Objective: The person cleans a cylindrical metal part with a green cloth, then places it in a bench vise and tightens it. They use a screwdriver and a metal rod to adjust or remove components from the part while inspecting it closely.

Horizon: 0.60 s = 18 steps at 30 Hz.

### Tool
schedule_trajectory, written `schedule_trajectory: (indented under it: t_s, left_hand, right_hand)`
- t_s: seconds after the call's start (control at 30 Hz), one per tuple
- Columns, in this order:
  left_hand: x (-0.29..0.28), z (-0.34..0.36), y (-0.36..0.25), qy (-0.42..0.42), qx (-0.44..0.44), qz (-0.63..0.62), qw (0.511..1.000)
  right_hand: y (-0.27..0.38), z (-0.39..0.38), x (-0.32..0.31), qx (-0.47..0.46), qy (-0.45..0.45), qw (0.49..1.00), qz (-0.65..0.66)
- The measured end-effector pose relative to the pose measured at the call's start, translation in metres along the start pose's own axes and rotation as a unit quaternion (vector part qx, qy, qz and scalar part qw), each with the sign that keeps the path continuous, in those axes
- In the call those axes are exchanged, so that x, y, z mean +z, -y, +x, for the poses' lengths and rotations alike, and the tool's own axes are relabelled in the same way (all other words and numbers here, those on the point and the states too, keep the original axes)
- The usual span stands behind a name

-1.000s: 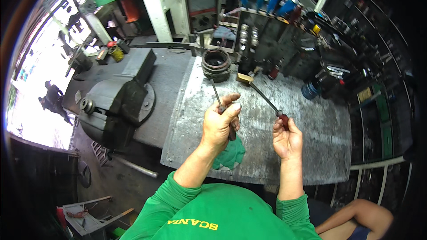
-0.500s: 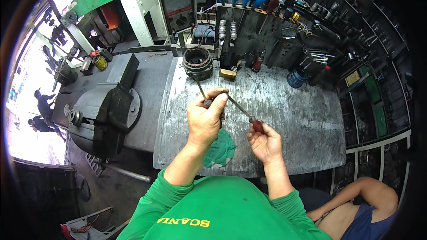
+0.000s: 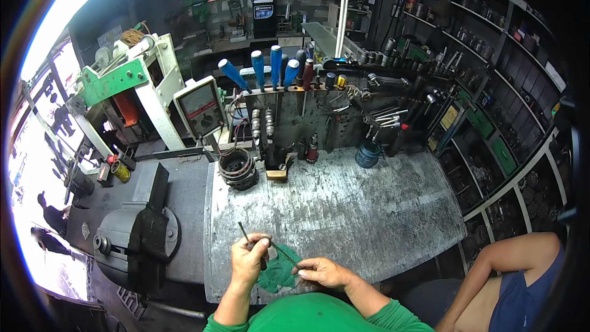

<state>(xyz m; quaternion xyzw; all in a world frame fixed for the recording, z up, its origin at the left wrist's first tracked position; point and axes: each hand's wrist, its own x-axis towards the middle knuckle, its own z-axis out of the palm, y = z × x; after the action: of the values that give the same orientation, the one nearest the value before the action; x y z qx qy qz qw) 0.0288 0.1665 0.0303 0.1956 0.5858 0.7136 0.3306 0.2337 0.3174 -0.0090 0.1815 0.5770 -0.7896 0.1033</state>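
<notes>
The person in the green shirt (image 3: 316, 315) has both hands occupied, low over the near part of the workbench (image 3: 369, 221). The left hand (image 3: 246, 263) is wrapped around a dark screwdriver (image 3: 244, 233), with its shaft pointing away and slightly left. The right hand (image 3: 324, 273), its fingers pinched narrow, holds a long-shafted screwdriver (image 3: 284, 254), which slants toward the left fingertips. The fingers cover its handle, and I cannot tell surely whether its tip touches the left hand. Beneath, a green rag (image 3: 281, 275) lies on the bench. At right, another person's bare arm (image 3: 470, 292) is visible.

The step in hand seems to be the handling of these two tools, away from any part. In my judgement, the next move calls for a steady grip on both, with the fingers kept clear of the tip.

Farther, at left, stands a bench vise (image 3: 132, 233). Beyond the hands, a ring-shaped metal housing (image 3: 241, 179) sits beside a small cardboard box (image 3: 276, 174). Behind, blue-handled screwdrivers (image 3: 276, 66) stand along a tool panel (image 3: 319, 123).
</notes>
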Motion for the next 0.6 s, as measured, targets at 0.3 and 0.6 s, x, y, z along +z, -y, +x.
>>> schedule_trajectory:
  t_s: [0.3,0.6]
  left_hand:
    - [0.015,0.002,0.023,0.016,0.014,0.034,0.999]
    - [0.008,-0.005,0.033,-0.029,-0.036,0.062,0.997]
  right_hand:
    - [-0.027,-0.016,-0.017,-0.052,-0.081,0.994,-0.050]
    - [-0.031,-0.006,-0.020,-0.013,-0.150,0.975,-0.166]
